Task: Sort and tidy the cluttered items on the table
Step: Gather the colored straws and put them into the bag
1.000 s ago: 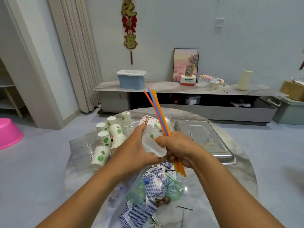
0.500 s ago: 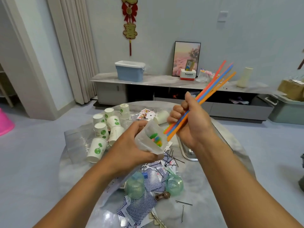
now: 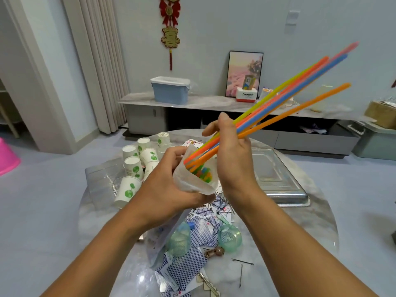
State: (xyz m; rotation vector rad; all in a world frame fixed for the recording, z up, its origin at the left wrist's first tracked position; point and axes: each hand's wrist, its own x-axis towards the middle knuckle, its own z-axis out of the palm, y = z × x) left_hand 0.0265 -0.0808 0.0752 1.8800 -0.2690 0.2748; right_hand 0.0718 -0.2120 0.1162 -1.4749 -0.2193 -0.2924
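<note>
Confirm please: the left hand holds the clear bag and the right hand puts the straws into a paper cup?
Not quite. In the head view the right hand feeds the straws into the clear bag held by the left hand, not into a paper cup.

We see pale blue-grey walls (image 3: 214, 28) and a matching smooth floor (image 3: 42, 200), w/ cream pleated curtains (image 3: 100, 61) at left beside a white door frame (image 3: 27, 71). Along the back wall runs a low grey TV cabinet (image 3: 235, 123) w/ a marble-look top, carrying a blue storage box (image 3: 170, 90), a framed pink picture (image 3: 244, 73) and a cream vase (image 3: 321, 98). A red-and-gold ornament (image 3: 170, 24) hangs on the wall above, a pink tub (image 3: 6, 157) sits at far left; light is soft, even.
</note>
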